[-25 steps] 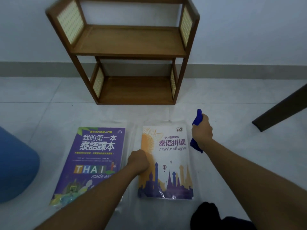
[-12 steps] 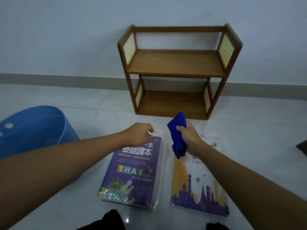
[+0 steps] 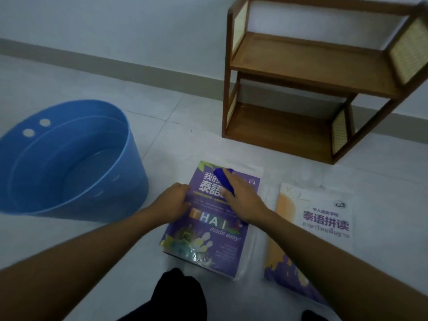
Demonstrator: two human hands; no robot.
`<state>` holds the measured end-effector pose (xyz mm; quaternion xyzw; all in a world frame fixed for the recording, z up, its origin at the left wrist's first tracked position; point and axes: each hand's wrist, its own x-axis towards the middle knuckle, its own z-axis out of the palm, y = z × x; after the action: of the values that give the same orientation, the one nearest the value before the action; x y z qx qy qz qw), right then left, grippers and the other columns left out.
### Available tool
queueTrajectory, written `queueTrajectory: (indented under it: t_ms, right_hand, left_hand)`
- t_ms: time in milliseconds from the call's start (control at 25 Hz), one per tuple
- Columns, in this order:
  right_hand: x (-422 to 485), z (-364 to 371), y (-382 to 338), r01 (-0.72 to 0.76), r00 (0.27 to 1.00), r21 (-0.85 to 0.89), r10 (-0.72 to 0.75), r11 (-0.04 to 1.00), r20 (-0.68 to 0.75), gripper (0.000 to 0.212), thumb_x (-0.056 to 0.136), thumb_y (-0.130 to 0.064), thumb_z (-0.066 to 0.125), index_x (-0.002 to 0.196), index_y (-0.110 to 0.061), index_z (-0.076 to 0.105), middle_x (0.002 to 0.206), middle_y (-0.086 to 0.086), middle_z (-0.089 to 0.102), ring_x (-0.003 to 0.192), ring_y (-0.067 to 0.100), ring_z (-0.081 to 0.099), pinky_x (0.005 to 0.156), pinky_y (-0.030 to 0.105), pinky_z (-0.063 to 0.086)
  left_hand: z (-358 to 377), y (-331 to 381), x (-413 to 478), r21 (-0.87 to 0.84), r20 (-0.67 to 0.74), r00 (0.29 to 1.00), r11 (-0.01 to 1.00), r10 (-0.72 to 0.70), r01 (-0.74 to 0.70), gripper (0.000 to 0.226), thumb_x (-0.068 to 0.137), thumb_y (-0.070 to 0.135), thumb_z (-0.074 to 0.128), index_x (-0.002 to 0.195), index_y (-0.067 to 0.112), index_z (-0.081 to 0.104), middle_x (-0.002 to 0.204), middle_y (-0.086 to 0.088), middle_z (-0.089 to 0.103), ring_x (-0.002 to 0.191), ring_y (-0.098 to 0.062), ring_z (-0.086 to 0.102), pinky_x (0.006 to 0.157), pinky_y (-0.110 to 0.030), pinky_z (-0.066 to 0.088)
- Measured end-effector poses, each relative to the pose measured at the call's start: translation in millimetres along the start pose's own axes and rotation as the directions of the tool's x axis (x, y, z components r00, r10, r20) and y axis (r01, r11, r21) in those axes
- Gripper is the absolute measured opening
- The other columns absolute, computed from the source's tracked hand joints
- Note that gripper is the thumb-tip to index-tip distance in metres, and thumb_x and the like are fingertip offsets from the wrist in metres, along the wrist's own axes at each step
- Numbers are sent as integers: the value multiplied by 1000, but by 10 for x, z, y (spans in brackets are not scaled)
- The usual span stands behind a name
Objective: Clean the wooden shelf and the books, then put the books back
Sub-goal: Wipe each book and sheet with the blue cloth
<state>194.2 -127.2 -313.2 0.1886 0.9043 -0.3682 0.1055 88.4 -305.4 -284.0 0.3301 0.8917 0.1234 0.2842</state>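
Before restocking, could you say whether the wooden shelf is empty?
Empty: both boards of the wooden shelf are bare, and the purple book lies on the floor.

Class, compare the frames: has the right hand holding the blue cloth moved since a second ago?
Yes. The right hand with the blue cloth went left, from the white book onto the purple book.

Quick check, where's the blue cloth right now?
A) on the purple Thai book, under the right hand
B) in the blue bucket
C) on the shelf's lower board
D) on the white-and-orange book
A: the right hand holds the blue cloth against the cover of the purple Thai book, while the left hand grips that book's left edge.
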Motion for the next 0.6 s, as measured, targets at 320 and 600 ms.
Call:
queueTrajectory:
  t_ms: [320, 600]
  right_hand:
    - [232, 436, 225, 201, 979, -608, -177, 768, 100, 79, 83, -54, -24, 153, -21, -7, 159, -2, -19, 142, 17, -25, 117, 52, -8]
    - [54, 801, 310, 322, 932, -588, -356, 742, 62, 54, 101, -48, 11, 153, -32, 7, 161, 0, 5, 148, 26, 2, 116, 50, 4]
  left_hand:
    - [289, -473, 9, -27, 246, 969, 999, -15, 22, 100, 80, 26, 73, 151, 12, 4, 147, -11, 41, 122, -24, 52, 93, -26, 47]
    - [496, -688, 26, -1, 154, 988, 1000, 5, -5, 117, 75, 40, 76, 151, 24, -11, 154, -4, 32, 129, -23, 47, 100, -36, 45]
